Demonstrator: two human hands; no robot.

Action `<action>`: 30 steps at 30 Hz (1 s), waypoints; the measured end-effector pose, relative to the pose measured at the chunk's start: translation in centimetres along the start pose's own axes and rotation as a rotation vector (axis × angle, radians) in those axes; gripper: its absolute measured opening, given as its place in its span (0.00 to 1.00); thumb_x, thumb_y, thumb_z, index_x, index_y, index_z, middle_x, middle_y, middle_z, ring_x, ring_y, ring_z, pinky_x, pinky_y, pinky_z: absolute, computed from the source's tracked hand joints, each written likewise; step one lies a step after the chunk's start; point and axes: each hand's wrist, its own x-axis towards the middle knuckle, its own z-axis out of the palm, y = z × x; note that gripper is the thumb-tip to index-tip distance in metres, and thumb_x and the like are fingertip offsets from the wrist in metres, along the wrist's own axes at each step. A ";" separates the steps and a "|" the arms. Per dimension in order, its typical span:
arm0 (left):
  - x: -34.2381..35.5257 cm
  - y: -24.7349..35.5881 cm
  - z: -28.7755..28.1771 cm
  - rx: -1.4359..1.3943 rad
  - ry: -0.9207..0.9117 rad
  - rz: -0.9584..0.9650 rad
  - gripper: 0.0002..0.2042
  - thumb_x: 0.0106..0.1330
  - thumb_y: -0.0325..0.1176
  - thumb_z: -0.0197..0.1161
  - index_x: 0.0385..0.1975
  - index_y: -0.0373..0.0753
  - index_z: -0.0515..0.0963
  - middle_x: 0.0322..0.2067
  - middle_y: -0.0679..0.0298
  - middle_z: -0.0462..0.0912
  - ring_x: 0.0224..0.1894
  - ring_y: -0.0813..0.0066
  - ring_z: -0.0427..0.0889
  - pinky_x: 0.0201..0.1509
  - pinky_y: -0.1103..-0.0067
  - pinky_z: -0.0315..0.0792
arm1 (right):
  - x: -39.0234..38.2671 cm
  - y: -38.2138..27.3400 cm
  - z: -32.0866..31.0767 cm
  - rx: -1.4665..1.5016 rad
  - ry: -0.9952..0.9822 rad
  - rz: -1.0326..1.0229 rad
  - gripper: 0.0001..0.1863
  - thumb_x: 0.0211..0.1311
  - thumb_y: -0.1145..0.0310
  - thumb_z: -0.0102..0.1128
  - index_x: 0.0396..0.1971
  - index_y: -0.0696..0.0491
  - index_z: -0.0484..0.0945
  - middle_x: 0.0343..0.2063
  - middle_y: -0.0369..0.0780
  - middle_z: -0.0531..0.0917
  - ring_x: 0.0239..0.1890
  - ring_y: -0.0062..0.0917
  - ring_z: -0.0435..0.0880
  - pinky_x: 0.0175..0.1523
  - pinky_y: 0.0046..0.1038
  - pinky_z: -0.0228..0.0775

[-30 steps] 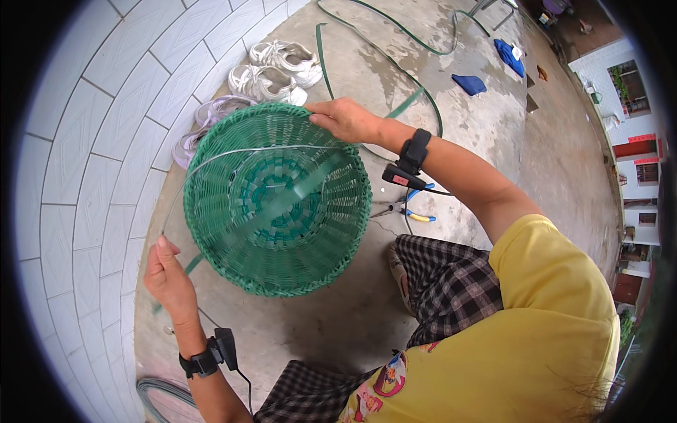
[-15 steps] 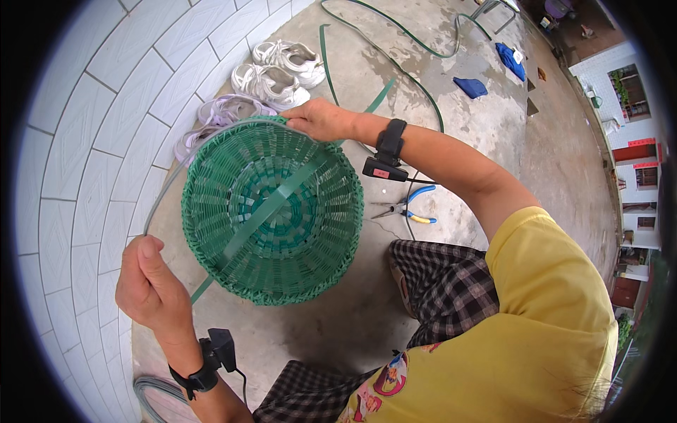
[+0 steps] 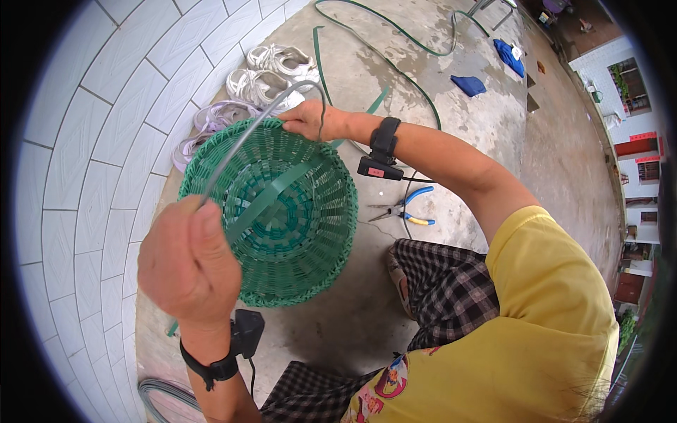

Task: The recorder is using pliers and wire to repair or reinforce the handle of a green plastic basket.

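Observation:
A green woven basket (image 3: 317, 233) stands on the concrete with its opening toward me. Across the opening runs a flat green strap (image 3: 264, 204), whose ends stick out past the rim. My right hand (image 3: 307, 120) is closed on the far rim, fingers over the edge. In front of the basket's left side, my left hand (image 3: 187, 264) is closed round a grey cord (image 3: 243, 141), slightly smeared by motion. From that fist the cord rises over the rim, bends in an arch and comes down by my right hand.
Blue-and-yellow pliers (image 3: 405, 209) lie right of the basket. White sneakers (image 3: 261, 84) and lilac shoes (image 3: 218, 116) stand by the tiled wall (image 3: 92, 190). A grey cord coil (image 3: 159, 395) lies lower left; long green strapping (image 3: 395, 67) and blue cloths (image 3: 469, 86) lie beyond.
My left hand has moved right and come in front of the basket, carrying the grey cord, which now arches above the rim. My right hand stays on the rim; the basket has shifted slightly left.

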 end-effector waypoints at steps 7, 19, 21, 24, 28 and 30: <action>-0.5 -2.2 1.7 -0.082 0.048 -0.172 0.10 0.66 0.32 0.53 0.25 0.34 0.75 0.18 0.63 0.76 0.17 0.77 0.71 0.21 0.82 0.64 | -1.3 1.1 -0.7 0.074 0.043 0.002 0.17 0.64 0.66 0.48 0.51 0.53 0.73 0.35 0.49 0.81 0.36 0.35 0.80 0.43 0.31 0.70; -2.3 -6.7 -2.1 -0.463 -0.059 -0.599 0.21 0.70 0.45 0.50 0.22 0.32 0.72 0.13 0.75 0.58 0.16 0.89 0.53 0.21 0.86 0.46 | 2.6 -19.1 -5.4 0.223 0.139 -0.221 0.18 0.64 0.56 0.51 0.35 0.56 0.80 0.22 0.42 0.81 0.26 0.24 0.79 0.35 0.24 0.70; -2.2 -6.8 -2.5 -0.486 -0.042 -0.579 0.19 0.69 0.43 0.52 0.21 0.32 0.73 0.12 0.76 0.57 0.16 0.89 0.52 0.20 0.85 0.46 | 2.4 -21.5 -4.3 0.137 0.077 -0.246 0.18 0.63 0.56 0.52 0.30 0.57 0.80 0.19 0.40 0.80 0.23 0.22 0.77 0.32 0.24 0.69; -2.5 -7.4 -3.0 -0.525 -0.101 -0.612 0.19 0.68 0.43 0.51 0.23 0.32 0.73 0.14 0.74 0.60 0.19 0.87 0.55 0.22 0.85 0.50 | 2.4 -21.6 -3.7 0.099 0.083 -0.238 0.20 0.61 0.55 0.55 0.21 0.57 0.79 0.13 0.37 0.77 0.17 0.19 0.71 0.26 0.23 0.66; -4.4 -9.8 -4.4 -0.537 -0.201 -0.662 0.19 0.68 0.45 0.51 0.29 0.33 0.76 0.21 0.71 0.67 0.25 0.84 0.62 0.30 0.84 0.58 | 2.5 -21.1 -4.6 0.167 0.131 -0.184 0.22 0.60 0.54 0.57 0.17 0.58 0.79 0.11 0.38 0.74 0.15 0.20 0.70 0.24 0.25 0.64; -6.8 -12.8 -4.9 -0.412 -0.221 -0.812 0.19 0.66 0.47 0.52 0.32 0.34 0.77 0.24 0.70 0.72 0.28 0.82 0.68 0.34 0.84 0.64 | 2.4 -21.0 -4.6 0.134 0.152 -0.191 0.22 0.59 0.54 0.57 0.19 0.59 0.80 0.10 0.41 0.75 0.13 0.23 0.69 0.23 0.24 0.65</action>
